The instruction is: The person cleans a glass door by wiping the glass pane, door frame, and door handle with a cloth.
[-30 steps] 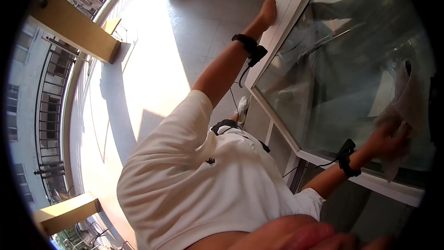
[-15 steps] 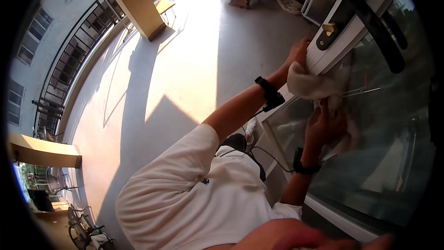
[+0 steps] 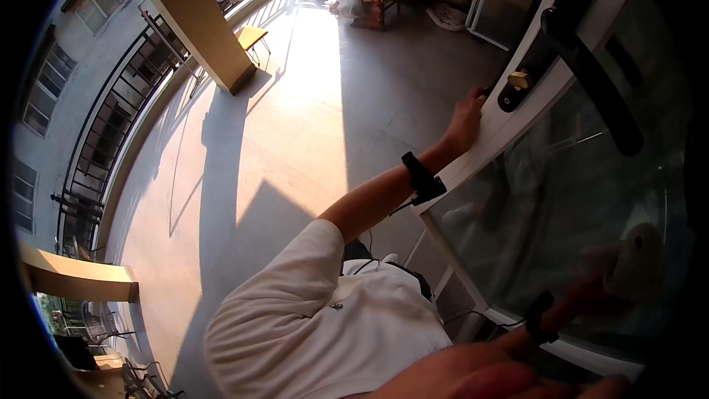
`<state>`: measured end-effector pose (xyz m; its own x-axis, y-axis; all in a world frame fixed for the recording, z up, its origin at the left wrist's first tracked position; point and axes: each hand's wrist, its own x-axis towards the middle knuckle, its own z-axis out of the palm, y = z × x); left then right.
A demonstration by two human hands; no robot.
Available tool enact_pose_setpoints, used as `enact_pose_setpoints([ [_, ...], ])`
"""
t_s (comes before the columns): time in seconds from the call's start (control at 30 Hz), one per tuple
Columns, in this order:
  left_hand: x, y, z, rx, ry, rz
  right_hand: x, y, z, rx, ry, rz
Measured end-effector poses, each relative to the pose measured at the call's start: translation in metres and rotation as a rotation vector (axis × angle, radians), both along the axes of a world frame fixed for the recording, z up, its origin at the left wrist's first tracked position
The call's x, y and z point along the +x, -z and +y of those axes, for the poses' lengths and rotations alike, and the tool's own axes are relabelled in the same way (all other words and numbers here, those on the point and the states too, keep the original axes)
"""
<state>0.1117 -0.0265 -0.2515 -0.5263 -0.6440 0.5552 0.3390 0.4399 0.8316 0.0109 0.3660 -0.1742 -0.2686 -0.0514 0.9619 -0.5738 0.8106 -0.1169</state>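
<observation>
"Where's the cloth [image 3: 638, 257]?"

"Over by the glass pane [image 3: 509, 192], at the right hand [image 3: 597, 287]. Too dim to read those fingers."

"And the left hand [image 3: 465, 123]?"

"Fingers bent round the door frame [image 3: 484, 137], near the thumb-turn lock [image 3: 519, 80]. A wiping stroke, I'd judge."

"Another would call for cloth flat, door steady."

"Well apart from that lever handle [image 3: 602, 96]."

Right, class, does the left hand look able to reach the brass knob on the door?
Probably yes: the left hand is at the edge of the door, near the brass knob, with nothing visible between them.
</observation>
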Motion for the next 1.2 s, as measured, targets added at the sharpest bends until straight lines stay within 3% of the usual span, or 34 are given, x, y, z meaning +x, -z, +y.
enact_pose_setpoints([
  [0.07, 0.004, -0.008, 0.005, 0.137, 0.055, 0.006, -0.001, -0.026, 0.009, -0.161, -0.173, -0.094],
  [0.1, 0.006, -0.01, 0.009, 0.275, 0.107, 0.01, -0.03, -0.026, 0.039, 0.055, -0.136, 0.004],
  [0.2, 0.003, -0.009, 0.015, 0.153, -0.027, 0.077, -0.002, -0.047, -0.002, 0.16, -0.118, 0.128],
  [0.43, 0.004, -0.015, 0.023, 0.126, 0.058, 0.153, 0.038, -0.112, -0.111, 0.296, -0.186, 0.322],
  [0.57, 0.009, -0.019, 0.021, 0.175, 0.18, 0.065, 0.119, -0.186, -0.171, 0.311, -0.449, 0.365],
  [0.77, -0.002, 0.009, 0.018, 0.21, 0.312, 0.02, 0.137, -0.205, -0.223, 0.647, -0.228, 0.133],
  [0.8, -0.004, 0.012, 0.017, 0.26, 0.313, 0.024, 0.133, -0.204, -0.224, 0.632, -0.166, 0.129],
  [0.9, -0.013, 0.017, 0.015, 0.322, 0.403, 0.031, 0.129, -0.196, -0.216, 0.562, -0.333, -0.082],
  [1.03, -0.017, 0.029, 0.017, 0.36, 0.486, 0.049, 0.142, -0.17, -0.188, 0.479, -0.255, -0.327],
  [1.1, -0.014, 0.034, 0.012, 0.43, 0.575, 0.006, 0.149, -0.161, -0.173, 0.265, -0.386, -0.513],
  [1.2, -0.015, 0.046, 0.002, 0.455, 0.747, -0.041, 0.164, -0.155, -0.171, 0.282, -0.353, -0.469],
])
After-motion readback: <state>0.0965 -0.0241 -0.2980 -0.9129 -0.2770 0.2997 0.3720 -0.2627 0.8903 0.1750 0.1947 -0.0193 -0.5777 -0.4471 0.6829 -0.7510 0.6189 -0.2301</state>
